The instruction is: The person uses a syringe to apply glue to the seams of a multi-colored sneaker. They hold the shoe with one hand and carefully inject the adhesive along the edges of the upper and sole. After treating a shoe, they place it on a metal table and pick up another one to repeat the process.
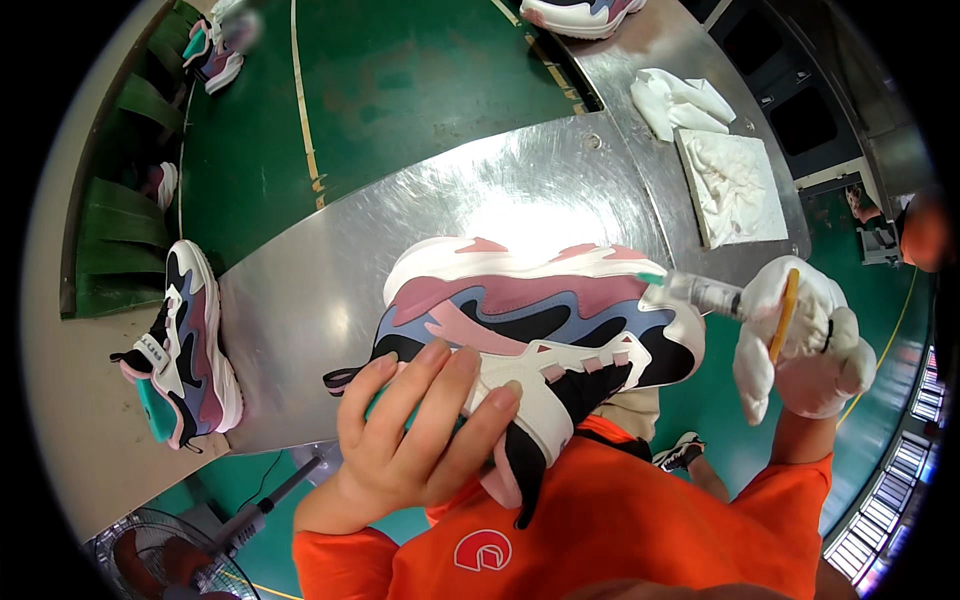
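Observation:
My bare left hand (410, 430) is closed on the ankle opening of a sneaker (500, 315) in white, mauve, blue and black. The shoe lies on its side in front of me, toe to the right, its white sole away from me. A white glove covers my right hand (815, 350), whose fingers are closed on a clear syringe (708, 294). The syringe's green tip (652, 278) meets the seam between sole and upper near the toe. A thin yellow stick (786, 312) is also tucked between the gloved fingers.
Under the shoe is a shiny metal table (330, 270); a green conveyor belt (400, 90) runs beyond it. Matching sneakers stand at the left (188, 350) and far edge (580, 15). White cloths (735, 190) lie at right. A fan (150, 560) stands lower left.

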Motion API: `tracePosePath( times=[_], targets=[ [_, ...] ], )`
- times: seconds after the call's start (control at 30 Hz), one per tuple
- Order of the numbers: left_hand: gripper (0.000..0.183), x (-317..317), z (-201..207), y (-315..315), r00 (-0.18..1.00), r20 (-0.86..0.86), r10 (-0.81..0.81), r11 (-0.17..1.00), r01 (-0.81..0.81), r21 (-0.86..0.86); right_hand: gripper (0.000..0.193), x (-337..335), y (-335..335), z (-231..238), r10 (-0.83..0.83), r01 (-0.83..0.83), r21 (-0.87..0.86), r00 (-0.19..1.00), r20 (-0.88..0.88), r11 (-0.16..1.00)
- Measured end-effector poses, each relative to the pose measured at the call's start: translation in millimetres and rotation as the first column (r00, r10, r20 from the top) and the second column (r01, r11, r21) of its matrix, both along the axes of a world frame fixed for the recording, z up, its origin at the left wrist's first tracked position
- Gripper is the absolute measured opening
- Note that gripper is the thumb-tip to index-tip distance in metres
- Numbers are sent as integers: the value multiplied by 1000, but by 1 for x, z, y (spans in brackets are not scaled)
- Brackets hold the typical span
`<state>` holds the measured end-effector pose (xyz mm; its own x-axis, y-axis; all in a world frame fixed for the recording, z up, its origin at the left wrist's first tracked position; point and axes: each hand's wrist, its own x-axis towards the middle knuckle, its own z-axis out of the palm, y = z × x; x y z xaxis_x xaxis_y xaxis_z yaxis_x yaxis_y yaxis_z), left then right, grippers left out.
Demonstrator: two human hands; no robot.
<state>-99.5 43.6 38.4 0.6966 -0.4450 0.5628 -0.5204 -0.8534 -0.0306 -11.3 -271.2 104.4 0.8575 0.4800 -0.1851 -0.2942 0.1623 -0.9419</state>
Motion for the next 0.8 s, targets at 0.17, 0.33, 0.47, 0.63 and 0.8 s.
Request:
tracePosePath(
  times=[0.17, 0.33, 0.47, 0.63, 0.8],
  targets=[
    [54, -1, -2, -2, 1000, 15, 23, 1000, -22, -20, 74, 10, 25, 0, 48, -42, 45, 989, -142, 998],
    [57, 0, -3, -2, 1000, 21, 16, 1000, -15, -27, 71, 13, 31, 1, 53, -44, 48, 979, -196, 998],
    [57, 0, -3, -2, 1000, 19, 16, 1000, -15, -27, 70, 14, 31, -3, 76, -67, 70, 988, -137, 995],
    [57, -1, -1, -3, 1000, 9, 17, 1000, -17, -17, 68, 15, 30, -5, 84, -74, 93, 991, -106, 993],
    [58, -3, -4, -2, 1000, 12, 21, 999, -21, -25, 66, 13, 32, -10, 68, -59, 120, 995, -77, 991]
  ],
)
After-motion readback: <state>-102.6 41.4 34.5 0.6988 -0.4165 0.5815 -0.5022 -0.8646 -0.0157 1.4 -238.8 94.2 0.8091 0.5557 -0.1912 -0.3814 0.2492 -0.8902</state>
